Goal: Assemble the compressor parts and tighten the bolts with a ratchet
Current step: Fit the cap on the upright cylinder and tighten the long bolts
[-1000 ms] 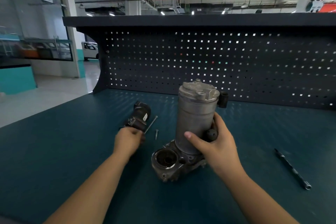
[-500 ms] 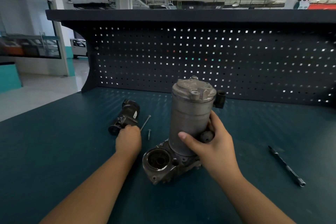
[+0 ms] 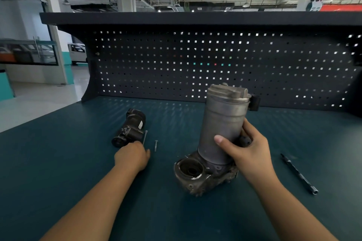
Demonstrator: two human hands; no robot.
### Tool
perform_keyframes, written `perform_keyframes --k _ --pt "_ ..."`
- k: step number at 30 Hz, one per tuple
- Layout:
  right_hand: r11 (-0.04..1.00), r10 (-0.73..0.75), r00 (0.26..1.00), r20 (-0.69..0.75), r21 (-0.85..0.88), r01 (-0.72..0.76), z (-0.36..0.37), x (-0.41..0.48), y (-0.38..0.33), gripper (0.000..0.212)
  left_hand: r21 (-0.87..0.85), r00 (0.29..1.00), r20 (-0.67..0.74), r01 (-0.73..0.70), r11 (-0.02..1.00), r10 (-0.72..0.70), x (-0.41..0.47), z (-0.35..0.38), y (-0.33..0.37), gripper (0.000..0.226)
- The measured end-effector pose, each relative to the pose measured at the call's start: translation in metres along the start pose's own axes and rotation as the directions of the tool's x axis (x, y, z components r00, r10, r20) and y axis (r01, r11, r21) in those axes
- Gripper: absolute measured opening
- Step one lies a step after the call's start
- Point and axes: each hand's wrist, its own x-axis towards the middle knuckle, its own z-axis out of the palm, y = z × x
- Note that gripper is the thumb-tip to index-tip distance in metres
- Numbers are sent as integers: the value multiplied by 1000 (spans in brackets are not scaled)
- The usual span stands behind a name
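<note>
The compressor (image 3: 221, 119) stands upright on the bench, a grey metal cylinder on a dirty cast base with an open round port (image 3: 189, 168) facing me. My right hand (image 3: 247, 151) grips the cylinder low on its right side, thumb across the front. A smaller black compressor part (image 3: 129, 129) lies on its side to the left. A long thin bolt (image 3: 145, 136) and a short bolt (image 3: 155, 145) lie just right of it. My left hand (image 3: 132, 155) is knuckles up at the near end of the long bolt; its fingertips are hidden.
A long black tool bar (image 3: 298, 173) lies on the teal bench mat (image 3: 58, 162) to the right of the compressor. A dark pegboard back wall (image 3: 195, 60) with a shelf on top closes the far side. The bench's left edge drops to the workshop floor.
My left hand has drawn back from the black part toward the near end of the long bolt. The right hand keeps its grip on the cylinder. My view has shifted left.
</note>
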Motion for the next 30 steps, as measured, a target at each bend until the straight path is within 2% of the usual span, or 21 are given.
perform_keyframes --k 3,5,7,9,10,12,13,14,15,17,19,23,27,30 --pt "1000 1 999 34 -18 0 -4 -1 3 58 32 997 67 36 999 -38 3 -2 6 26" --pt "1000 4 999 51 -24 -2 -5 -2 5 54 -23 988 131 84 996 -80 3 -6 8 24" --pt "1000 4 998 64 -12 -4 -7 -3 5 53 -164 980 170 128 978 -100 0 -13 9 29" --pt "1000 7 997 74 3 -7 -7 -4 6 54 -429 989 112 135 893 -96 -5 -22 6 36" --pt "1000 11 997 81 11 -12 -7 -4 6 54 -611 994 69 108 784 -83 -8 -27 3 35" --pt "1000 22 996 85 18 -23 -7 -3 6 55 -914 996 87 87 395 -19 -19 -40 1 32" --pt "999 25 996 83 18 -27 -7 -2 6 55 -975 993 109 99 199 40 -27 -51 3 31" --pt "999 27 996 80 16 -28 -7 -2 6 55 -994 990 106 101 51 97 -34 -61 6 29" --pt "999 30 996 79 14 -31 -8 -1 6 55 -995 987 77 84 -46 141 -42 -72 12 27" --pt "999 39 996 81 17 -40 -9 0 7 55 -988 977 -28 6 -157 212 -59 -97 25 24" --pt "999 45 995 87 24 -47 -10 0 7 54 -974 951 -166 -116 -194 261 -78 -125 38 17" --pt "998 52 993 102 21 -55 -11 2 7 51 -918 847 -389 -322 -233 361 -112 -179 65 12" --pt "999 49 993 110 -2 -49 -11 1 8 55 -888 795 -458 -428 -167 398 -125 -211 93 11" --pt "999 34 994 108 -5 -34 -10 -1 7 54 -849 758 -481 -529 -17 440 -127 -217 112 11"
